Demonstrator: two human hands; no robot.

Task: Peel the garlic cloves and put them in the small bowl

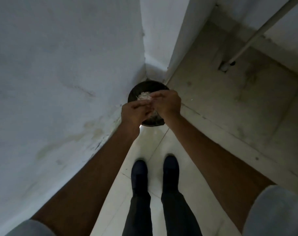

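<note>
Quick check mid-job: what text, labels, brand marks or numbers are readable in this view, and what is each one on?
None: no words, labels, brand marks or numbers are readable anywhere in the head view. The dark round container, the shoes, the walls and the pipe all show no lettering.

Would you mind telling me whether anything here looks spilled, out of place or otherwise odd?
A pale scrap lies on the concrete right of the dark container, outside it, as if dropped. The left hand and right hand pinch pale papery material over the container. Nothing else stands out.
</note>
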